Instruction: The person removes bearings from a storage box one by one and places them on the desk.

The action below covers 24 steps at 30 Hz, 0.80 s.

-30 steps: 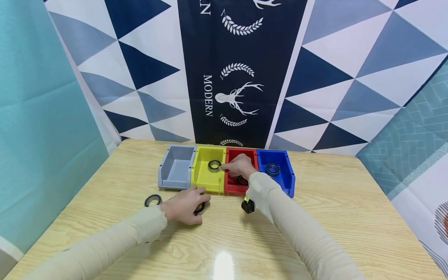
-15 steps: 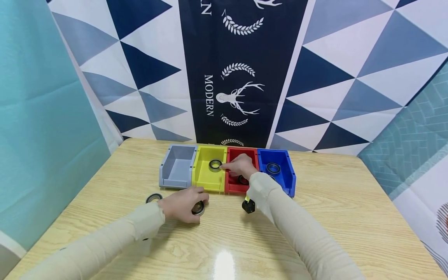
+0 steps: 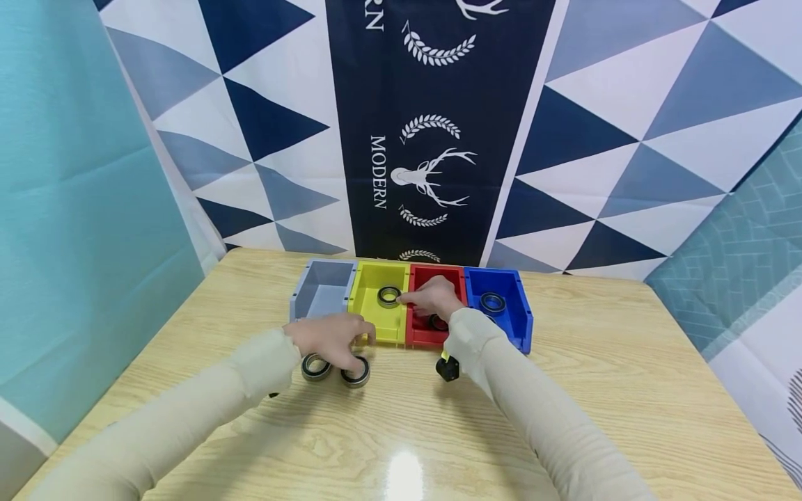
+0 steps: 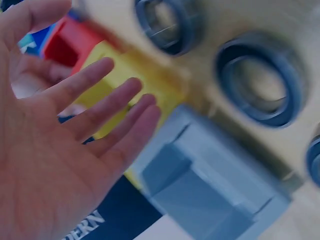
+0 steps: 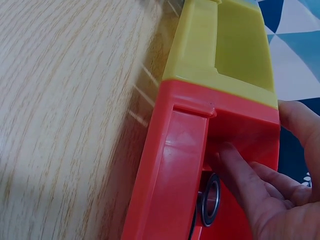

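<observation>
My left hand (image 3: 332, 337) hovers over the table in front of the grey bin (image 4: 200, 195) and yellow bin (image 3: 376, 327), fingers spread and holding nothing. Beneath and beside it, a ball bearing (image 3: 356, 372) and a second bearing (image 3: 316, 367) lie flat on the table. In the left wrist view a third bearing (image 4: 315, 160) is cut off at the edge. My right hand (image 3: 434, 296) grips the side wall of the red bin (image 5: 175, 165), its thumb towards the yellow bin and its fingers inside the red one. A bearing (image 5: 211, 200) lies below those fingers.
One bearing (image 3: 389, 297) lies in the yellow bin. The blue bin (image 3: 523, 327) at the row's right end holds a bearing (image 3: 493, 303) and part of another. A black device (image 3: 447, 369) hangs under my right wrist. A patterned cloth (image 3: 426, 125) stands behind the table.
My left hand has let go of the bearing it was cupped around and lifted up and away, uncovering a second one. The right hand keeps its place; the head view has shifted slightly.
</observation>
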{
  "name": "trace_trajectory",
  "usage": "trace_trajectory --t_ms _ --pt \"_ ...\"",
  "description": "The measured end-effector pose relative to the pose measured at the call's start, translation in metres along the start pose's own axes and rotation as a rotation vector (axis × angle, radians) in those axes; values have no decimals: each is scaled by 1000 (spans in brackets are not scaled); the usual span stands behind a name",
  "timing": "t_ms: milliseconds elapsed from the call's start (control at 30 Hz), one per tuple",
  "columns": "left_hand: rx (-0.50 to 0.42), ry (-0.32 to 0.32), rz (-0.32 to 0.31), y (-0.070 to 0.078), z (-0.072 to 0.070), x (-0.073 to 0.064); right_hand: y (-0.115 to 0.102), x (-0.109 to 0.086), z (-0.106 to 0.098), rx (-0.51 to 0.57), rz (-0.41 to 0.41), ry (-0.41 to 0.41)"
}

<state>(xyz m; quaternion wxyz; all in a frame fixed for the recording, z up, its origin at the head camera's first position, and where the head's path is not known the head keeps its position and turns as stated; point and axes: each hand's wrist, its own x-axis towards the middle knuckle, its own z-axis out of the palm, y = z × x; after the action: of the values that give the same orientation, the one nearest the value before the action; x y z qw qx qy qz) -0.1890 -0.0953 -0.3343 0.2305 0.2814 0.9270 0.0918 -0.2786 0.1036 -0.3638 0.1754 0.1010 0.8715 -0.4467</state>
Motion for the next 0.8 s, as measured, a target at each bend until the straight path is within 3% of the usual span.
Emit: trace_trajectory --t_ms 333,433,567,800 --pt "53 -16 -73 10 -40 16 0 0 -1 -14 3 6" --pt "55 3 -57 9 -49 26 0 -1 -1 -16 0 10" --pt "70 60 -44 6 -55 43 1 -1 -2 -11 -10 5" --pt "179 182 -148 -4 -52 77 0 -2 -2 -16 -17 0"
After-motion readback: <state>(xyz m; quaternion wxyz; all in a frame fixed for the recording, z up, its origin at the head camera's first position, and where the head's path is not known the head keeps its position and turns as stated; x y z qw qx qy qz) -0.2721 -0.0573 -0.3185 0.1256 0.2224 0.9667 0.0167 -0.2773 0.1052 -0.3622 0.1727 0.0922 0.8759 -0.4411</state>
